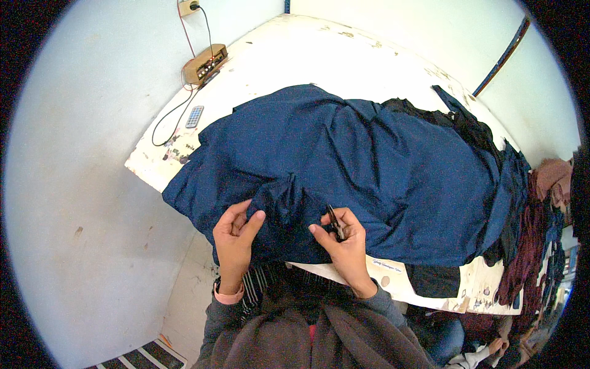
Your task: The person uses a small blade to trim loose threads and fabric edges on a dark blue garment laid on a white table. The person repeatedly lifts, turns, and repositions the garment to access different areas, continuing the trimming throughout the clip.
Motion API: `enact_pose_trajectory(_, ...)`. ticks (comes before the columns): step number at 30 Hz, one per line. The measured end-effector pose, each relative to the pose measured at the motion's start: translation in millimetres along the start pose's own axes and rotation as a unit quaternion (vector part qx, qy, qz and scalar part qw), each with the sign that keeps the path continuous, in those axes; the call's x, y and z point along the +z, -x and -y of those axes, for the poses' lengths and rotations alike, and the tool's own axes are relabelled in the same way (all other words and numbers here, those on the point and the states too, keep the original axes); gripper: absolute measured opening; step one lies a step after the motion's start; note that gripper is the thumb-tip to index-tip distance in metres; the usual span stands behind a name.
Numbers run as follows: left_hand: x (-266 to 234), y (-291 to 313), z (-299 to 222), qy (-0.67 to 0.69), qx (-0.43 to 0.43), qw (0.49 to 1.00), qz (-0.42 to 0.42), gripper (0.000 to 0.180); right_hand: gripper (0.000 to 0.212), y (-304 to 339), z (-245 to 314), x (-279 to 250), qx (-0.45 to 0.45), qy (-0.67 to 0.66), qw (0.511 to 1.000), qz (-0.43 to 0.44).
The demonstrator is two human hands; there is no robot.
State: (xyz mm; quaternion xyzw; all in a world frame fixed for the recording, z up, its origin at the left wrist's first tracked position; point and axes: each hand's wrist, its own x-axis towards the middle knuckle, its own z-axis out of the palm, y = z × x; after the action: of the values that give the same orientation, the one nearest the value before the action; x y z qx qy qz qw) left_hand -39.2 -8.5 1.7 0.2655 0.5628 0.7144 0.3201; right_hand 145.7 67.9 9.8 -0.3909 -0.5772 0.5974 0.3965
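The left hand (236,230) pinches a bunched fold of the dark blue fabric (369,178), which lies spread over the white table (307,55). The right hand (341,237) grips small dark scissors (335,222) just beside this fold, fingers closed around them.

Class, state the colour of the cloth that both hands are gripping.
Dark navy blue cloth, plain, clearest in the head view.

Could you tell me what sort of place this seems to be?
Probably a small tailoring workshop: blue fabric spread over a worn white table, more garments heaped at its right, and small snips in the right hand.
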Motion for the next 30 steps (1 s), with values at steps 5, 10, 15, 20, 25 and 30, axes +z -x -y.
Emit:
enact_pose_trajectory(5, -2, 12, -6, -0.225, 0.226, 0.947, -0.031, 0.012, 0.021, -6, 1, 8, -0.133, 0.078, 0.987, -0.036)
enact_pose_trajectory(10, 10, 25, -13, -0.103, 0.136, 0.985, -0.001, 0.016, 0.023, -12, 13, 11, -0.353, 0.273, 0.893, -0.064)
enact_pose_trajectory(15, 9, 14, -22, -0.151, 0.139, 0.979, -0.014, 0.017, 0.020, 4, 45, -14, -0.512, 0.569, 0.639, 0.082)
enact_pose_trajectory(20, 23, 22, -37, -0.238, 0.176, 0.929, 0.223, 0.012, 0.012, 16, 53, -23, -0.585, 0.581, 0.554, 0.112)
enact_pose_trajectory(25, 18, 23, -26, -0.155, 0.097, 0.940, 0.289, 0.012, 0.015, 20, 49, -35, -0.631, 0.540, 0.551, 0.084)
enact_pose_trajectory(30, 8, 20, -32, -0.171, 0.075, 0.918, 0.349, 0.013, 0.017, 25, 39, -37, -0.631, 0.522, 0.570, 0.069)
